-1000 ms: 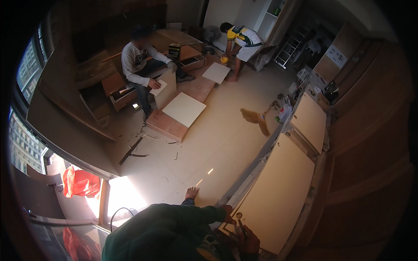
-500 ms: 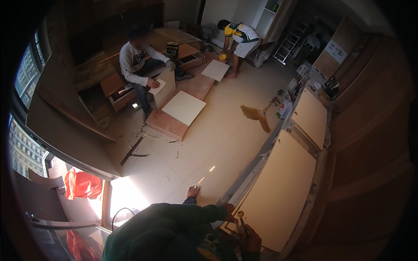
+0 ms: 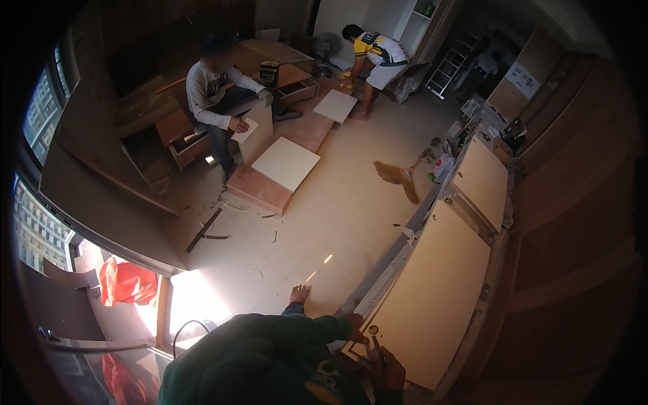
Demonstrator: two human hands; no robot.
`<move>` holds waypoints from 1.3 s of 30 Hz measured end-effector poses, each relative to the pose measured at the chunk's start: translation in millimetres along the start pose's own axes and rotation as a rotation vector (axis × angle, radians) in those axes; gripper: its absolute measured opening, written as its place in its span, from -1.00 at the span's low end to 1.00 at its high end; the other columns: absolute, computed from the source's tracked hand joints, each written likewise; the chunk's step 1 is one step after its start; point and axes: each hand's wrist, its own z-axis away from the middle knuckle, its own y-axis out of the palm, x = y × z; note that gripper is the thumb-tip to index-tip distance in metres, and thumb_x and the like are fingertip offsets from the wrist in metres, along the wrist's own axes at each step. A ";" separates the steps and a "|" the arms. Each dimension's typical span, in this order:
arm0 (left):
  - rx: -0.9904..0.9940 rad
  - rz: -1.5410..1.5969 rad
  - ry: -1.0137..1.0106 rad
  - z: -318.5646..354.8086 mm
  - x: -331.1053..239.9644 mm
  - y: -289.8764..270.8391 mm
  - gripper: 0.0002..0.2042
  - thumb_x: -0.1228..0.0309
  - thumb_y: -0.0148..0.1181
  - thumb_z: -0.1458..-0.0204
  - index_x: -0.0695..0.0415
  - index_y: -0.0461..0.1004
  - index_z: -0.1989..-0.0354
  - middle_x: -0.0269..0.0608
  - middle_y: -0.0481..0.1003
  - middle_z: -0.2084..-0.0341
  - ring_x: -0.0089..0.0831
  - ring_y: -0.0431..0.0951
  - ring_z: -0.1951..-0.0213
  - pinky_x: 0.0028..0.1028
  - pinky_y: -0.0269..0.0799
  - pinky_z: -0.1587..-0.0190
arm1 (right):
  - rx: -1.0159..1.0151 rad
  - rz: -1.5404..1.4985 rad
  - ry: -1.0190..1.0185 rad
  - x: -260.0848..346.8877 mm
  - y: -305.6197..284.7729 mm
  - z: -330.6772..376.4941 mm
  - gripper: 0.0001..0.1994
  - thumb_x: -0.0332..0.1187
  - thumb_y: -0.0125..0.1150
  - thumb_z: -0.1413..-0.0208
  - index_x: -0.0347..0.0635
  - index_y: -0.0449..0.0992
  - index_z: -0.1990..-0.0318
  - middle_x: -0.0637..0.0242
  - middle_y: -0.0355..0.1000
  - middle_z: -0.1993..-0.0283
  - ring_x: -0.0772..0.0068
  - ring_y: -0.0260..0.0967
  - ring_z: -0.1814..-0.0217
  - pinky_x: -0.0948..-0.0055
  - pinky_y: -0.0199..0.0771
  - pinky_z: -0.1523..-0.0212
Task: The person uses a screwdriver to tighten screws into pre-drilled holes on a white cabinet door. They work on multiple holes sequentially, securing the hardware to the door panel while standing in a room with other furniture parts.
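A large cream panel (image 3: 435,290) lies along my right side, with a round hole (image 3: 373,330) near its closest corner. My left hand (image 3: 356,329) grips the panel's left edge beside that hole, its fingers dark and partly hidden. In my right hand (image 3: 389,371) is a slim dark tool (image 3: 376,346), its tip close to the hole's rim; its exact kind is too dark to make out. A second cream panel (image 3: 480,181) with a hole lies beyond the first.
A broom (image 3: 398,178) lies on the floor (image 3: 331,223). Across from me a seated person (image 3: 214,94) holds a board upright beside a low reddish platform (image 3: 260,192) bearing cream boards (image 3: 286,164). Another person (image 3: 381,57) bends behind. A ladder (image 3: 449,67) stands far back.
My hands and the tool stay almost where they were. At the back, the bending person's arms have shifted slightly. A small scrap now shows by the large panel's left edge.
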 end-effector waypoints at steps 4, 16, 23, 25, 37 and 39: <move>0.039 0.052 0.023 -0.6 4.4 0.2 -0.27 -0.24 0.52 0.17 0.20 0.68 0.05 0.13 0.69 0.23 0.03 0.72 0.10 -0.12 0.59 0.01 | 0.021 -0.002 0.038 1.6 0.1 0.8 -0.55 -0.13 0.28 -0.30 -0.28 0.57 -0.19 -0.06 0.64 0.04 -0.05 0.67 0.04 0.12 0.64 -0.04; -0.018 0.045 0.086 -3.2 7.1 5.7 -0.33 -0.22 0.49 0.12 0.20 0.69 0.12 0.09 0.68 0.32 -0.02 0.72 0.17 -0.12 0.59 0.07 | 0.036 -0.008 0.073 -3.1 4.8 2.0 -0.58 -0.18 0.28 -0.27 -0.27 0.59 -0.16 -0.06 0.65 0.04 -0.10 0.66 0.03 0.09 0.64 -0.03; -0.005 0.068 0.025 -1.3 8.9 3.5 -0.34 -0.21 0.52 0.15 0.21 0.70 0.16 0.07 0.69 0.33 -0.06 0.73 0.21 -0.15 0.59 0.11 | 0.005 -0.021 0.011 1.2 5.0 3.9 -0.59 -0.21 0.29 -0.25 -0.28 0.59 -0.15 -0.08 0.64 0.06 -0.10 0.67 0.04 0.08 0.65 -0.02; 0.002 0.064 0.021 0.2 1.4 -0.3 -0.34 -0.20 0.53 0.15 0.21 0.70 0.17 0.06 0.69 0.33 -0.08 0.73 0.21 -0.16 0.60 0.12 | 0.007 0.001 0.032 -1.0 5.4 3.8 -0.59 -0.21 0.28 -0.25 -0.29 0.59 -0.15 -0.09 0.64 0.06 -0.11 0.67 0.05 0.07 0.65 -0.01; 0.000 0.028 0.014 -0.7 0.8 -0.1 -0.40 -0.19 0.53 0.15 0.16 0.73 0.24 -0.08 0.70 0.41 -0.19 0.74 0.29 -0.24 0.62 0.17 | 0.031 -0.014 0.028 10.7 -0.5 4.3 -0.59 -0.22 0.28 -0.27 -0.31 0.59 -0.15 -0.10 0.64 0.05 -0.12 0.66 0.03 0.07 0.65 -0.04; 0.023 0.025 0.000 1.1 -4.2 -4.3 -0.41 -0.18 0.53 0.15 0.16 0.72 0.22 -0.09 0.70 0.41 -0.19 0.74 0.29 -0.24 0.62 0.17 | 0.032 -0.017 0.038 14.5 -3.2 4.4 -0.59 -0.23 0.28 -0.27 -0.31 0.58 -0.15 -0.11 0.64 0.05 -0.12 0.66 0.03 0.07 0.64 -0.04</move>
